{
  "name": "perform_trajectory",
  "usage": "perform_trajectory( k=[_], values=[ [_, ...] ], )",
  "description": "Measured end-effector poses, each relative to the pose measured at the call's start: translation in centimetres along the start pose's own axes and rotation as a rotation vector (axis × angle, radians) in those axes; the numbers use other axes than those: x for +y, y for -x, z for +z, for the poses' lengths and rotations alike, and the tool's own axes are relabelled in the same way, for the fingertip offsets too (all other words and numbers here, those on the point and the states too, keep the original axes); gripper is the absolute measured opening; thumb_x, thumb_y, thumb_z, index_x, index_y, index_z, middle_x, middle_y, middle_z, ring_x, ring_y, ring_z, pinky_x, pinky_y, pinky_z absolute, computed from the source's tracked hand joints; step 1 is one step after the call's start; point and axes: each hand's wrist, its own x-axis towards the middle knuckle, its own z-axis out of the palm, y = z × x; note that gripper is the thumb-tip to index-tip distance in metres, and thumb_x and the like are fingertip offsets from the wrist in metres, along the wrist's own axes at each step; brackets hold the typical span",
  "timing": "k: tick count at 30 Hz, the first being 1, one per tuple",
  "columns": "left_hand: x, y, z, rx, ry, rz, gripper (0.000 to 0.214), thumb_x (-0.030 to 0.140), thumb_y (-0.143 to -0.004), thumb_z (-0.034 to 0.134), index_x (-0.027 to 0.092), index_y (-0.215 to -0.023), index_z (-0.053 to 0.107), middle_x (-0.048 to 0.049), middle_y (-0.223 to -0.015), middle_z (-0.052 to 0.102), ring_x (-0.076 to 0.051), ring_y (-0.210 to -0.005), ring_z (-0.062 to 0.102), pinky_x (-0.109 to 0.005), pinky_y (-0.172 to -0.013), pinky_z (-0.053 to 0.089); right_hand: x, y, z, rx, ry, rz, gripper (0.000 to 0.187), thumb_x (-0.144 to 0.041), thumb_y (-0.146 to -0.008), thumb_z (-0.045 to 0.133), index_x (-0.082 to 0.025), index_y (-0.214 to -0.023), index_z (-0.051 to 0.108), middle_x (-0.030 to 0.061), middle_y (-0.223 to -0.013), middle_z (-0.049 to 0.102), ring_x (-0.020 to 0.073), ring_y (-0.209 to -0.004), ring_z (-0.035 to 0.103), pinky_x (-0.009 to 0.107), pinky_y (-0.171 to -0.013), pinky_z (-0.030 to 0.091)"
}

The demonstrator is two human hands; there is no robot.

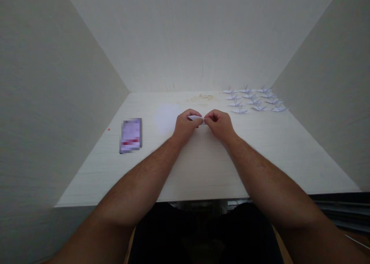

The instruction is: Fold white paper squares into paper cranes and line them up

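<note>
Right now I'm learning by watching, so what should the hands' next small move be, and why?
Perhaps crease the white paper at its right end: the left hand holds the piece, and the right hand is pinched close at that end.

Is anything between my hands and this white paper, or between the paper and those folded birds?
Nothing visible separates them from the white paper: your left hand holds it, your right hand pinches its end. Toward the folded birds, that right hand is in between.
</note>
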Motion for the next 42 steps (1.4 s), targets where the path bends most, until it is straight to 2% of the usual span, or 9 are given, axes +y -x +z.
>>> perform_trajectory(
  k=[8, 13, 17, 24, 29, 31, 34, 37, 42],
  values=[
    [0.0, -0.1, -0.1, -0.005, 0.022, 0.066, 0.016, 0.018, -0.063, 0.076, 0.017, -0.076, 0.067, 0.0010, -0.069, 0.067, -0.010, -0.061, 0.060, -0.024, -0.060, 0.046, -0.6, -0.1, -0.6, -0.048, 0.170, -0.024, 0.009, -0.023, -0.076, 0.061, -0.018, -0.069, 0.065, 0.0000, -0.064, 0.064, 0.0130, -0.061, 0.053, 0.028, -0.061, 0.038],
    [0.4, -0.3, 0.4, 0.029, 0.027, 0.101, 0.017, 0.016, -0.062, 0.074, 0.018, -0.069, 0.059, 0.0030, -0.063, 0.064, -0.009, -0.056, 0.055, -0.023, -0.056, 0.043, -0.6, -0.3, -0.7, -0.034, 0.088, 0.027, 0.009, -0.023, -0.074, 0.061, -0.018, -0.067, 0.064, -0.0016, -0.060, 0.061, 0.0116, -0.055, 0.049, 0.027, -0.056, 0.036],
    [0.4, -0.4, 0.4, 0.033, 0.043, 0.079, 0.017, 0.018, -0.062, 0.076, 0.018, -0.070, 0.060, 0.0031, -0.063, 0.064, -0.009, -0.056, 0.055, -0.023, -0.056, 0.042, -0.3, -0.4, -0.7, -0.026, 0.032, 0.049, 0.010, -0.026, -0.074, 0.064, -0.017, -0.067, 0.065, -0.0012, -0.060, 0.062, 0.0117, -0.055, 0.050, 0.026, -0.055, 0.037],
    [0.2, -0.1, -0.1, 0.004, -0.080, 0.101, 0.016, 0.020, -0.067, 0.074, 0.017, -0.082, 0.067, 0.0001, -0.071, 0.069, -0.013, -0.064, 0.062, -0.026, -0.064, 0.047, -0.1, -0.3, -0.5, -0.028, 0.011, -0.065, 0.010, -0.026, -0.078, 0.064, -0.018, -0.075, 0.069, 0.0013, -0.071, 0.071, 0.0144, -0.066, 0.061, 0.029, -0.065, 0.046],
    [0.3, -0.1, -0.2, -0.030, -0.212, 0.181, 0.008, 0.025, -0.072, 0.073, 0.018, -0.075, 0.070, -0.0016, -0.075, 0.071, -0.014, -0.071, 0.063, -0.028, -0.070, 0.049, -0.1, -0.2, -0.2, -0.006, 0.042, -0.117, 0.008, -0.025, -0.080, 0.064, -0.020, -0.078, 0.070, 0.0015, -0.076, 0.072, 0.0154, -0.071, 0.063, 0.031, -0.070, 0.050],
    [0.2, -0.3, -0.3, 0.003, -0.163, 0.168, 0.008, 0.024, -0.070, 0.074, 0.019, -0.073, 0.069, -0.0008, -0.073, 0.070, -0.013, -0.070, 0.062, -0.027, -0.069, 0.048, 0.0, -0.2, -0.1, 0.036, 0.013, -0.118, 0.011, -0.025, -0.079, 0.065, -0.020, -0.088, 0.070, 0.0024, -0.084, 0.073, 0.0153, -0.074, 0.064, 0.031, -0.071, 0.051],
    [-0.3, -0.8, -0.3, 0.106, 0.029, 0.063, 0.011, 0.023, -0.068, 0.074, 0.019, -0.075, 0.068, 0.0012, -0.068, 0.065, -0.011, -0.061, 0.056, -0.024, -0.059, 0.045, 0.1, -0.3, 0.1, 0.129, -0.040, -0.089, 0.027, -0.025, -0.075, 0.069, -0.020, -0.101, 0.068, 0.0032, -0.090, 0.072, 0.0138, -0.070, 0.062, 0.030, -0.069, 0.051],
    [-0.7, -1.2, -0.1, 0.164, 0.239, -0.062, 0.016, 0.026, -0.067, 0.074, 0.020, -0.078, 0.063, 0.0037, -0.063, 0.059, -0.010, -0.054, 0.051, -0.022, -0.049, 0.038, 0.1, -0.2, 0.2, 0.134, -0.046, -0.019, 0.018, -0.029, -0.074, 0.070, -0.019, -0.089, 0.066, 0.0013, -0.077, 0.069, 0.0132, -0.064, 0.059, 0.029, -0.064, 0.050],
    [-0.6, -0.9, 0.4, 0.105, 0.394, -0.097, 0.020, 0.024, -0.063, 0.075, 0.020, -0.074, 0.059, 0.0049, -0.061, 0.056, -0.009, -0.053, 0.051, -0.022, -0.050, 0.041, -0.3, 0.1, 0.3, 0.048, -0.011, -0.006, 0.013, -0.031, -0.076, 0.069, -0.019, -0.075, 0.065, -0.0008, -0.067, 0.067, 0.0125, -0.060, 0.056, 0.029, -0.062, 0.046]
  ],
)
